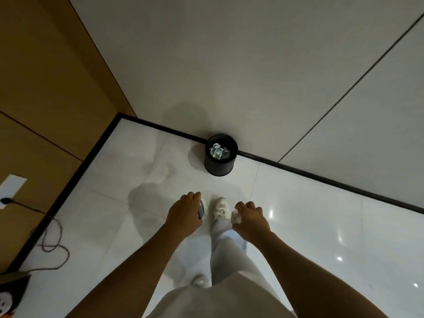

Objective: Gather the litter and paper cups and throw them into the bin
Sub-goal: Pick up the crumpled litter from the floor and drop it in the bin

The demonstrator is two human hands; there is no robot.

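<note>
Bin: stood upright on the floor against the wall, open-topped, with crumpled litter already lying inside.
Left hand: short of the bin, on your side of it and slightly left; fingers were curled round a small flattish item, blue-edged, what it was could not be told.
Right hand: short of the bin, on your side and slightly right; fingers pinched a white crumpled wad.
Shoe: white, planted between your two hands, toe pointed at the bin.
Cable: looped on the floor well left of the bin, clear of your path.
Step in hand: carrying both loads to the bin, as judged from the grip and stance.
Advice, approach: you were best to close in until both hands hung over the bin's mouth, since light paper drifts if tossed from afar.
Advice, release: you did well to loosen one hand at a time, low over the rim, so nothing bounced off the litter heaped within.
Risk: the bin was light-looking; a knock from your foot might have tipped it.
</note>
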